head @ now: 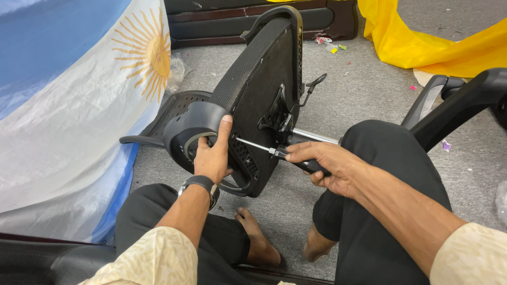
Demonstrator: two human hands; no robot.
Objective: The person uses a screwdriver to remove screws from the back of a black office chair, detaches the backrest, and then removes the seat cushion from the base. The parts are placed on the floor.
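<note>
A black office chair seat (264, 79) stands on its edge on the grey carpet, its underside mechanism (277, 116) facing me. My left hand (214, 155) grips the curved black plastic armrest bracket (187, 126) at the seat's lower left corner. My right hand (325, 163) is closed around the black handle of a screwdriver (264, 148), whose metal shaft points left into the bracket beside my left thumb. A dark watch sits on my left wrist. A silver gas-lift rod (314, 136) sticks out from the mechanism just above my right hand.
A light blue and white flag with a yellow sun (79, 95) hangs at the left. Yellow cloth (433, 42) lies at the top right. Another black chair part (459, 100) sits at the right. Dark furniture (222, 21) stands behind. My bare feet (259, 237) rest on the carpet.
</note>
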